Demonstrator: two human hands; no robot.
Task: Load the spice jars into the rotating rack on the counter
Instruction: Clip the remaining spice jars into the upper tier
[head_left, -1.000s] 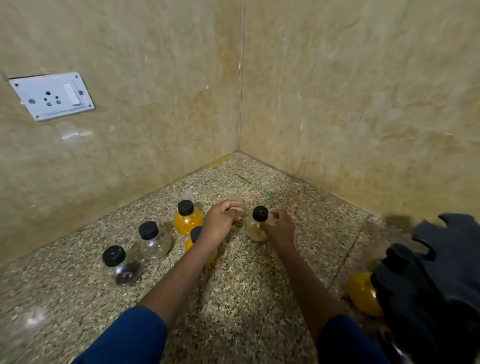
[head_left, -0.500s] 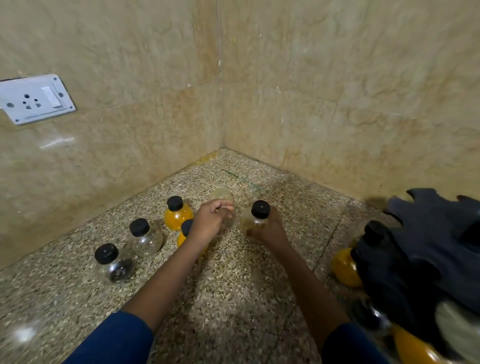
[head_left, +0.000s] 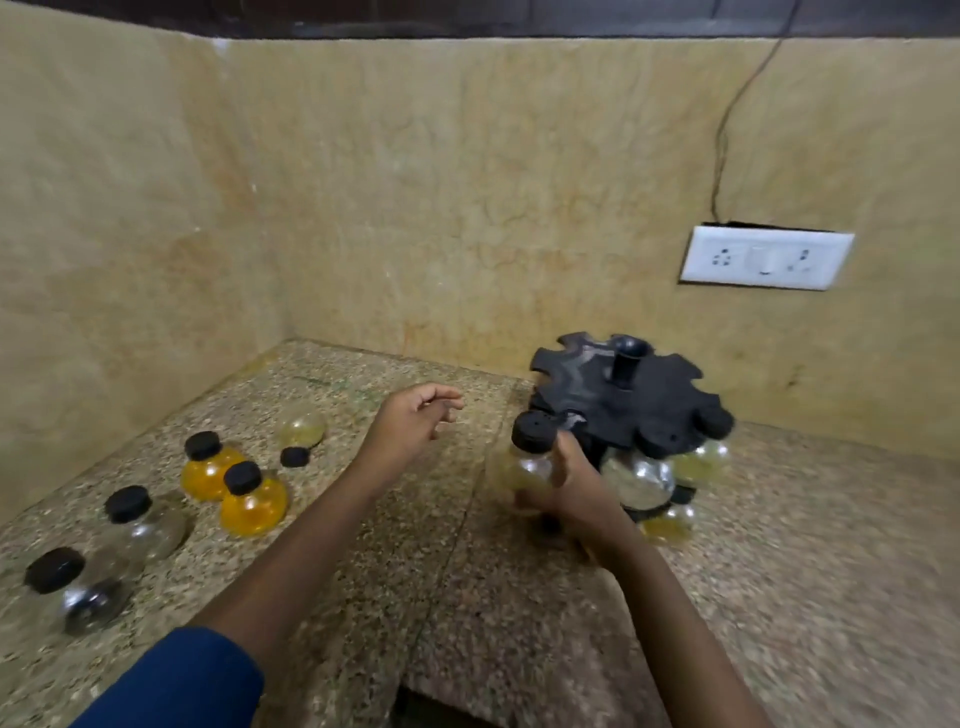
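My right hand (head_left: 566, 488) grips a pale yellow spice jar (head_left: 522, 467) with a black cap, held just left of the black rotating rack (head_left: 634, 400). A few jars hang in the rack's slots, one clear (head_left: 641, 480) and one yellowish (head_left: 701, 462). My left hand (head_left: 410, 421) hovers above the counter with loosely curled fingers and holds nothing. On the left stand two orange jars (head_left: 252, 501), two clear jars (head_left: 140, 525) and an uncapped pale jar (head_left: 301, 428) with its loose black cap (head_left: 294, 457) beside it.
The speckled granite counter (head_left: 467, 597) ends in a corner of beige stone walls. A white socket plate (head_left: 763, 258) with a cable running up sits on the back wall, above and right of the rack. A dark gap shows at the counter's front edge.
My right hand lifted the pale jar and carried it right to the rack. My left hand let go of the uncapped jar and rose. The view swung right, showing the whole rack.
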